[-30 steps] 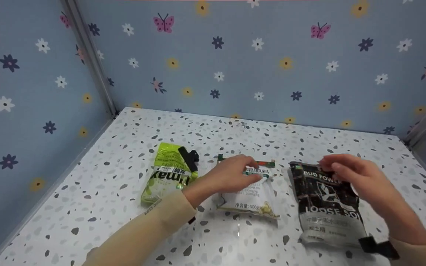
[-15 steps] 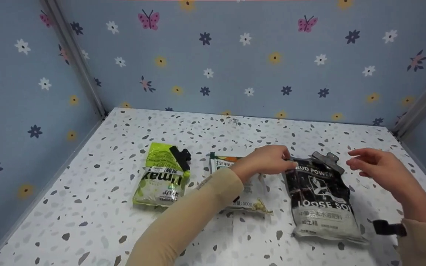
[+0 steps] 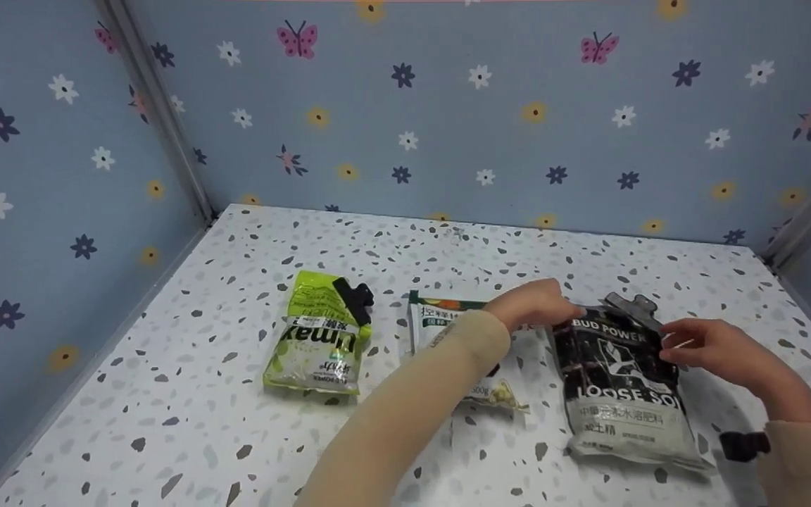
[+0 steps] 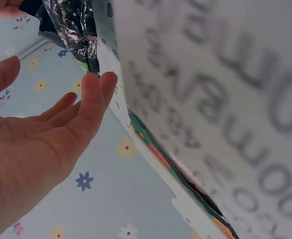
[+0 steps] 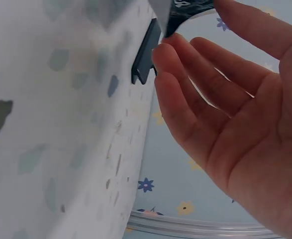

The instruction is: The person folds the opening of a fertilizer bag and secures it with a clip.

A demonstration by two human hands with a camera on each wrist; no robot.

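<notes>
In the head view a black and grey "LOOSE SOI…" bag (image 3: 624,394) lies at the right. A dark clip (image 3: 632,310) is at its top right corner; whether it clamps the bag, I cannot tell. My left hand (image 3: 536,303) reaches across to the bag's top left corner. In the left wrist view its thumb and fingers are spread apart, fingertips close to the black foil. My right hand (image 3: 722,352) is at the bag's upper right edge, fingers slightly bent, thumb and index fingertips at the foil. A white 500g bag (image 3: 441,320) lies partly hidden under my left forearm.
A green Umax bag (image 3: 317,352) with a black clip (image 3: 355,301) on its top right corner lies at the left. Everything rests on a speckled white tabletop (image 3: 187,394). Blue flowered panels (image 3: 476,127) stand behind and at the sides.
My left hand has moved right, from over the white bag to the black bag's top left corner. My right hand left the bag's top, uncovering the clip, then came down to the right edge.
</notes>
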